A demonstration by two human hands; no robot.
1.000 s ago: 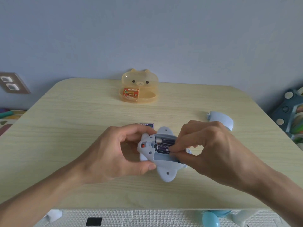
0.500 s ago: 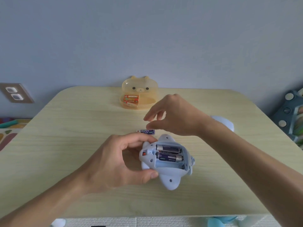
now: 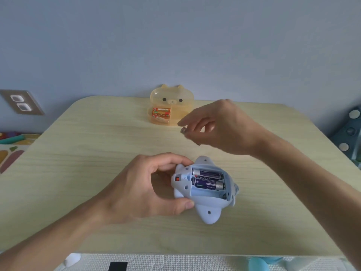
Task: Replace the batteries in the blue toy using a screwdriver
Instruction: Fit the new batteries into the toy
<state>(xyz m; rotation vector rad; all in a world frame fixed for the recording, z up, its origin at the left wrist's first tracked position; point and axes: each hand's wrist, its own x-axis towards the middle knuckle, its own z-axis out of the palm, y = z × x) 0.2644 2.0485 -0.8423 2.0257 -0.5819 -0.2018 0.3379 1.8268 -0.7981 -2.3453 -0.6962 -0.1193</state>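
Your left hand (image 3: 144,189) pinches the toy (image 3: 205,189) by its edge on the table (image 3: 78,173), the right hand (image 3: 216,126) hovers half-spread holding something small I cannot identify; the toy looks light, stiff and smooth, so grip its rims.

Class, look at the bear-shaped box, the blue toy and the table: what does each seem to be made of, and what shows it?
Bear-shaped box: translucent orange plastic, glossy; the batteries show through its wall.
Blue toy: matt moulded plastic, probably hard; smooth rounded fins with screw holes.
Table: pale wood-grain surface, satin; whether solid wood or a printed laminate cannot be told.
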